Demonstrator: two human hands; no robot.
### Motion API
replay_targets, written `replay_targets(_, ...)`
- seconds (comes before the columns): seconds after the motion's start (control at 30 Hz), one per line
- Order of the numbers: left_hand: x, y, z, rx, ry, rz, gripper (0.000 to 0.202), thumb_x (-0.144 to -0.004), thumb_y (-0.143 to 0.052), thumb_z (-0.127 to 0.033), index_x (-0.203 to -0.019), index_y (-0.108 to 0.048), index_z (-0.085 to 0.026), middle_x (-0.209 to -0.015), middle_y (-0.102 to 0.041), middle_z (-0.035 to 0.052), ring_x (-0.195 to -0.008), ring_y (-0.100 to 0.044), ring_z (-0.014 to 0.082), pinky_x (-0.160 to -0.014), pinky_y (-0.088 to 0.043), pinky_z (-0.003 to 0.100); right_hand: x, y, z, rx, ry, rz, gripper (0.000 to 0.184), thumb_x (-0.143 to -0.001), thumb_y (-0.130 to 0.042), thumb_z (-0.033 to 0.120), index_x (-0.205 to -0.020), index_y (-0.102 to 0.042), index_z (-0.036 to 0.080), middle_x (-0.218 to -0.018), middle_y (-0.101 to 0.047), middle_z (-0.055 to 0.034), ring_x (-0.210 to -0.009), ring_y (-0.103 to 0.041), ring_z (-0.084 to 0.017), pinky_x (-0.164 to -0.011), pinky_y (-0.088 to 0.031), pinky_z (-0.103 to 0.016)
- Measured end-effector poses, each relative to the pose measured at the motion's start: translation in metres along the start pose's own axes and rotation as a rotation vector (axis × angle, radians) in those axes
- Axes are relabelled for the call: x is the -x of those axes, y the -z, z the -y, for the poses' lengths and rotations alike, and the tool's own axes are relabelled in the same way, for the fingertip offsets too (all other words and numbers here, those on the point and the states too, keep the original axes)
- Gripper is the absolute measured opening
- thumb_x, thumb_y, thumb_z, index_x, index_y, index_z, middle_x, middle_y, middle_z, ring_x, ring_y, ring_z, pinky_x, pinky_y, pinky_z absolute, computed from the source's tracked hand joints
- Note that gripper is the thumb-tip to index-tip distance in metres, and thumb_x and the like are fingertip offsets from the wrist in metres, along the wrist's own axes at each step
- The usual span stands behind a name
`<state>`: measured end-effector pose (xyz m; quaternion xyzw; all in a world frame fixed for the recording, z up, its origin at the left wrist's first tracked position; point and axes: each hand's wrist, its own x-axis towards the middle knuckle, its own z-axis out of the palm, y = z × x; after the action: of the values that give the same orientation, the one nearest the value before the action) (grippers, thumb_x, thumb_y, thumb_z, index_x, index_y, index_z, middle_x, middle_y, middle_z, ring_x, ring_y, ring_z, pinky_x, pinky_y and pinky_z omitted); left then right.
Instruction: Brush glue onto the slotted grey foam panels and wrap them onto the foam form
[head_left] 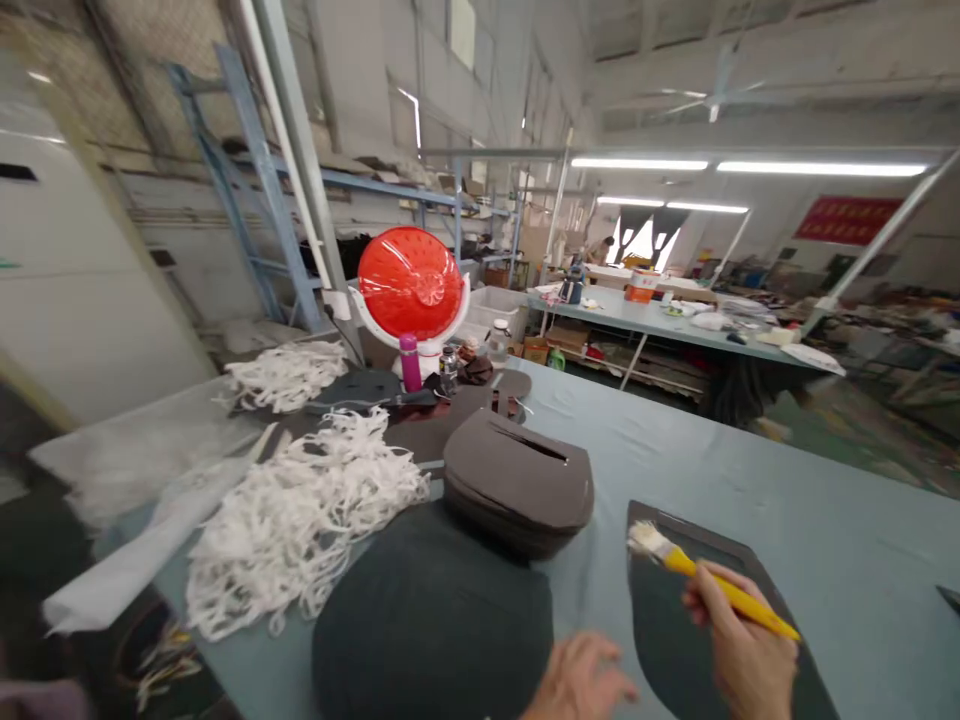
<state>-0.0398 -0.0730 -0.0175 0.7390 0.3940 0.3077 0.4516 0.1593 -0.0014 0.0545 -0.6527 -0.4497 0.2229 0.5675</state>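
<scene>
A paintbrush with a yellow handle [742, 600] is gripped in my right hand [739, 650]. Its pale bristles meet the top left edge of a dark flat panel [675, 625] that has a slot near its upper end. My left hand [581, 680], a little blurred, has its fingers apart and holds nothing; it is at the right edge of a large rounded dark panel [435, 610]. Behind that lies a stack of curved dark pieces [517, 475], the uppermost with a narrow slit.
White cord heaps [300, 520] cover the table's left side. Behind them stand a red dish heater [411, 283], a pink bottle [409, 362] and a clear jar [498, 342]. A second worktable [637, 315] with a red-orange bucket [641, 287] stands beyond.
</scene>
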Motion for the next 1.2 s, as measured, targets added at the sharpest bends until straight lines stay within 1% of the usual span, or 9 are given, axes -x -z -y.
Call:
replay_targets(0.07, -0.016, 0.064, 0.012, -0.209, -0.023, -0.208, 0.037, -0.081, -0.058, -0.021, -0.117, -0.052, -0.027, -0.138, -0.042, 0.0062, -0.134, -0.027, 0.0255, -0.112, -0.021, 0.051, -0.001, -0.075, 0.041, -0.189, 0.051, 0.095, 0.042, -0.068, -0.07, 0.051, -0.087, -0.062, 0.015, -0.061, -0.062, -0.0023, -0.049, -0.054, -0.014, -0.045, -0.042, -0.025)
replay_targets(0.17, -0.03, 0.159, 0.041, -0.563, 0.045, -0.549, 0.053, -0.079, -0.06, -0.025, -0.129, -0.042, -0.022, -0.143, -0.034, 0.0125, -0.138, -0.022, 0.0298, -0.11, -0.022, 0.053, -0.004, -0.164, 0.076, -0.429, 0.054, 0.146, 0.038, -0.067, -0.073, 0.046, -0.085, -0.062, 0.014, -0.059, -0.061, -0.0009, -0.048, -0.053, -0.012, -0.043, -0.039, -0.022)
replay_targets(0.27, -0.033, 0.231, 0.078, -0.692, 0.142, -0.682, 0.087, -0.062, -0.074, -0.047, -0.134, -0.035, -0.016, -0.148, -0.021, 0.0203, -0.138, -0.016, 0.0397, -0.107, -0.024, 0.058, -0.005, -0.216, 0.089, -0.563, -0.004, 0.17, 0.035, -0.068, -0.073, 0.043, -0.084, -0.061, 0.014, -0.059, -0.06, 0.0004, -0.048, -0.054, -0.011, -0.041, -0.037, -0.02)
replay_targets(0.37, -0.033, 0.261, 0.107, -0.637, 0.177, -0.668, 0.092, -0.055, -0.077, -0.051, -0.13, -0.036, -0.016, -0.145, -0.025, 0.0209, -0.133, -0.027, 0.0387, -0.104, -0.031, 0.054, -0.003, -0.24, 0.089, -0.592, -0.056, 0.176, 0.034, -0.068, -0.073, 0.042, -0.082, -0.06, 0.014, -0.057, -0.058, 0.0013, -0.046, -0.052, -0.009, -0.04, -0.036, -0.018)
replay_targets(0.6, -0.037, 0.246, 0.112, -0.586, 0.146, -0.757, 0.063, -0.064, -0.076, -0.035, -0.116, -0.045, -0.017, -0.12, -0.045, 0.0098, -0.115, -0.045, 0.0254, -0.099, -0.04, 0.042, -0.003, -0.253, 0.08, -0.581, -0.131, 0.147, 0.035, -0.066, -0.074, 0.042, -0.081, -0.06, 0.014, -0.055, -0.056, 0.0024, -0.045, -0.05, -0.008, -0.038, -0.034, -0.017)
replay_targets(0.83, -0.037, 0.238, 0.082, -0.613, 0.15, -0.78, 0.056, -0.071, -0.07, -0.036, -0.118, -0.046, -0.018, -0.121, -0.044, 0.011, -0.116, -0.043, 0.0286, -0.096, -0.04, 0.05, -0.01, -0.258, 0.073, -0.524, -0.1, 0.189, 0.031, -0.07, -0.071, 0.04, -0.084, -0.059, 0.015, -0.057, -0.057, 0.0024, -0.046, -0.051, -0.008, -0.039, -0.035, -0.017)
replay_targets(0.97, -0.04, 0.208, 0.057, -0.567, -0.029, -0.571, 0.053, -0.073, -0.068, -0.036, -0.119, -0.048, -0.021, -0.12, -0.048, 0.0083, -0.115, -0.044, 0.0262, -0.101, -0.038, 0.048, -0.004, -0.289, 0.078, -0.423, -0.055, 0.409, 0.03, -0.071, -0.068, 0.041, -0.084, -0.058, 0.016, -0.055, -0.057, 0.0032, -0.044, -0.05, -0.008, -0.04, -0.035, -0.017)
replay_targets(1.1, -0.043, 0.183, 0.061, -0.534, -0.007, -0.506, 0.049, -0.069, -0.072, -0.03, -0.114, -0.053, -0.025, -0.119, -0.049, 0.0061, -0.112, -0.045, 0.0261, -0.098, -0.042, 0.048, -0.008, -0.33, 0.08, -0.285, -0.028, 0.779, 0.026, -0.071, -0.064, 0.04, -0.078, -0.057, 0.016, -0.046, -0.051, 0.0049, -0.039, -0.044, -0.008, -0.038, -0.033, -0.019)
replay_targets(1.2, -0.045, 0.178, 0.073, -0.533, 0.008, -0.521, 0.048, -0.069, -0.071, -0.023, -0.114, -0.054, -0.027, -0.118, -0.049, 0.0051, -0.111, -0.046, 0.0251, -0.096, -0.044, 0.047, -0.03, -0.36, 0.077, -0.189, 0.025, 0.65, 0.026, -0.071, -0.061, 0.04, -0.079, -0.059, 0.016, -0.046, -0.052, 0.0039, -0.038, -0.045, -0.009, -0.038, -0.034, -0.02)
